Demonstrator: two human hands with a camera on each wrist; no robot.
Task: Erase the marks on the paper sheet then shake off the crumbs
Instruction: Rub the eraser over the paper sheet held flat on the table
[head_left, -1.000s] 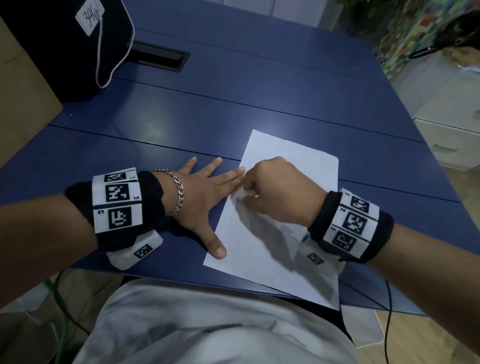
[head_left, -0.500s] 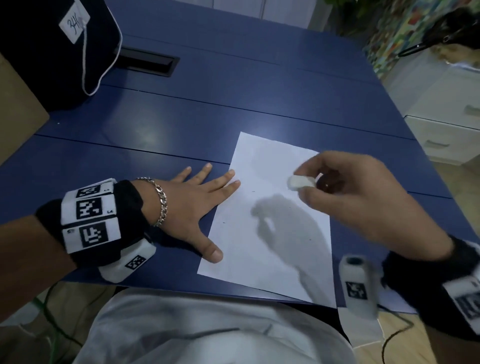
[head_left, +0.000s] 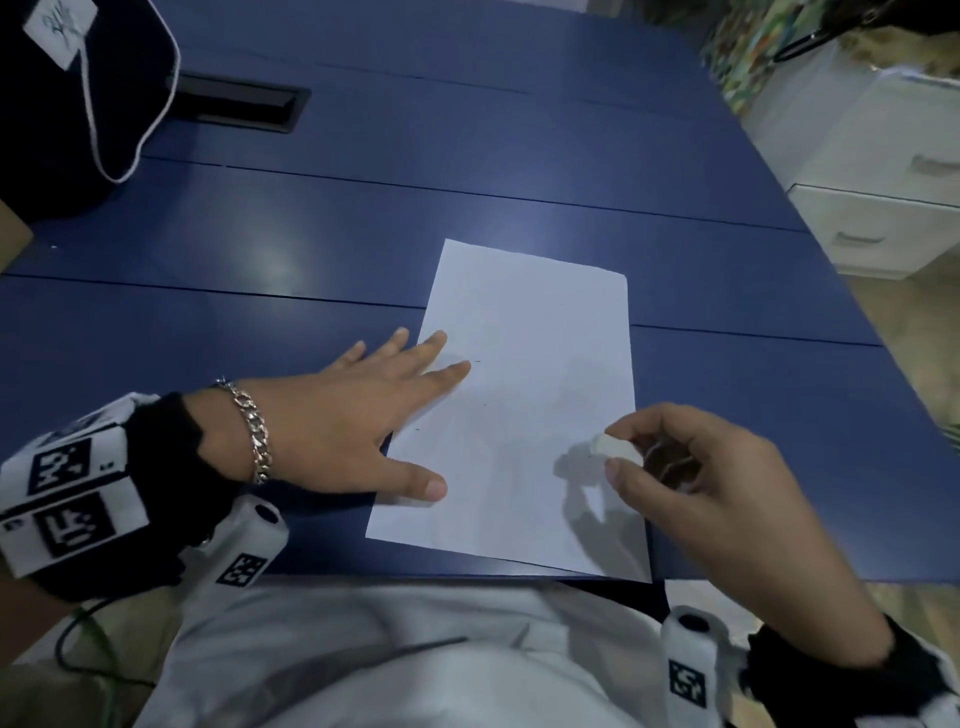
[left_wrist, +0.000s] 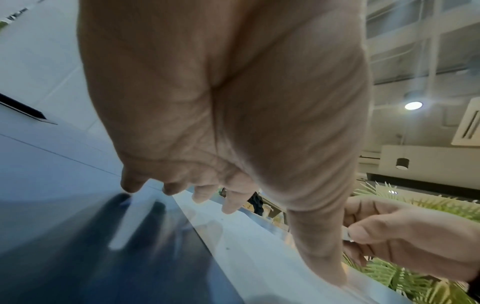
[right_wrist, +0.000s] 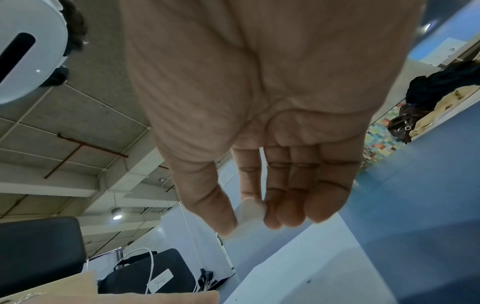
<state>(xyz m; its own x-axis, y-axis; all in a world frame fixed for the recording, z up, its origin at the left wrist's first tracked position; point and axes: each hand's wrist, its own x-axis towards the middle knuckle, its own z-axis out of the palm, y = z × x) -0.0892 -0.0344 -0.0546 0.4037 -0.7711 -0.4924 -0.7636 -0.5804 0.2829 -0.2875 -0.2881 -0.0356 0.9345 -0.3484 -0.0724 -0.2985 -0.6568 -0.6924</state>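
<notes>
1. The white rectangular paper sheet (head_left: 530, 415) lies flat on the dark blue table (head_left: 467, 182), its near edge close to the table's front edge and its long side running away from the person.
2. The left hand (head_left: 358, 415) is spread flat, palm down; its thumb and 2 fingertips press on the sheet's left margin, while the other fingers lie on the bare table beside it.
3. The right hand (head_left: 727, 499) hovers above the sheet's right edge and pinches a small white block eraser (head_left: 615, 449) between thumb and fingers; the right wrist view shows the same pinch (right_wrist: 249, 214), with the remaining fingers curled alongside.
4. A few tiny dark specks (head_left: 485, 404) show on the sheet near the left fingertips.
5. A silver chain bracelet (head_left: 254, 431) circles the left wrist, next to a black wristband with square printed markers (head_left: 78, 499).
6. A black bag with a white cord (head_left: 67, 104) sits at the table's far left, beside a black rectangular slot (head_left: 239, 104) in the tabletop.
7. A white drawer cabinet (head_left: 872, 208) stands right of the table.
</notes>
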